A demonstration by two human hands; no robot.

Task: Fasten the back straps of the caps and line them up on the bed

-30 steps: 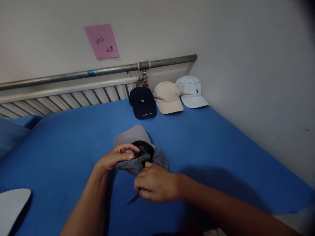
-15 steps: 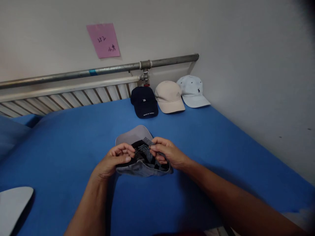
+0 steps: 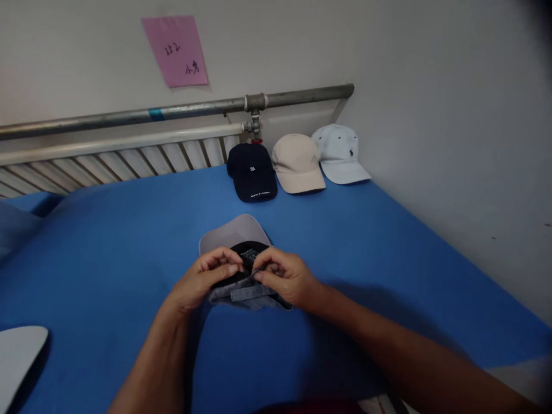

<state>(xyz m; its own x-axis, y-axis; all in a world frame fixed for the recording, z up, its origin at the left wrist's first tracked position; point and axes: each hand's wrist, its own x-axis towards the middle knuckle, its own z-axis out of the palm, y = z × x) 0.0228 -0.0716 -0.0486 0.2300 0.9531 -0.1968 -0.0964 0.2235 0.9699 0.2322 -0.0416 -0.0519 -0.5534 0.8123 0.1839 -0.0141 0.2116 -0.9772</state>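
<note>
A grey cap (image 3: 235,233) lies upside down on the blue sheet (image 3: 129,230), its brim pointing away from me and its dark lining showing. My left hand (image 3: 202,279) pinches the back edge of the cap on its left side. My right hand (image 3: 284,276) pinches the same edge from the right, fingers closed on the cap's back strap (image 3: 250,294). Both sets of fingertips meet over the middle of the cap's opening.
Three caps sit in a row at the far edge: a navy cap (image 3: 251,171), a beige cap (image 3: 297,163) and a pale blue cap (image 3: 338,153). Behind them run a metal pipe (image 3: 172,109) and radiator. A pink note (image 3: 176,50) hangs on the wall. A white object (image 3: 19,353) lies bottom left.
My right hand came up from the near side of the cap to its back edge, then closed in toward my left hand. The strap end now lies flat along the near edge.
</note>
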